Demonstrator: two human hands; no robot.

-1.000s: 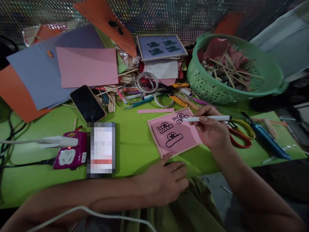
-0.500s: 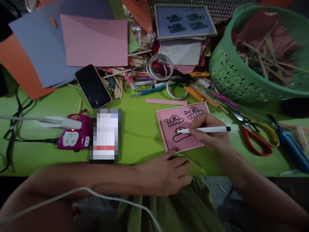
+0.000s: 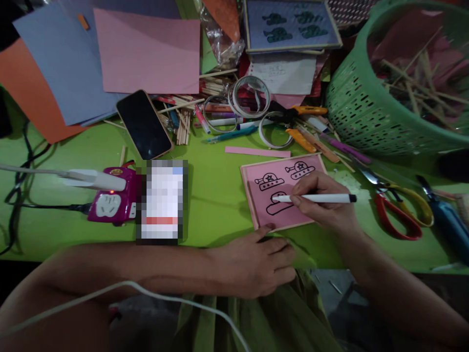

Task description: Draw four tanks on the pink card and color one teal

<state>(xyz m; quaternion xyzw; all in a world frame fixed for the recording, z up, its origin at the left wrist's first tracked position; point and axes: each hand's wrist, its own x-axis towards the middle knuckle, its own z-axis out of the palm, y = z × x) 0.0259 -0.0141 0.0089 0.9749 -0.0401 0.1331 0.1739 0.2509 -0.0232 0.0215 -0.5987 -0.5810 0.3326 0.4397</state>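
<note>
White marker [image 3: 317, 198] gripped in right hand [image 3: 322, 203], fingers closed round barrel; long axis nearly level, tip pointing left, black cap end right. Tip on lowest of three tank outlines on pink card [image 3: 284, 195], card flat on green desk [image 3: 216, 195]. Left hand [image 3: 256, 261] flat at desk edge, fingers loosely spread, gripping nothing, fingertip touching card's near corner. Red-handled scissors [image 3: 397, 215] right of hand; two phones left. Versus half a second ago: marker barely shifted, same outline.

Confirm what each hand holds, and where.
Right hand grips a white marker near its tip end; left hand holds nothing, fingers touching the pink card edge.
</note>
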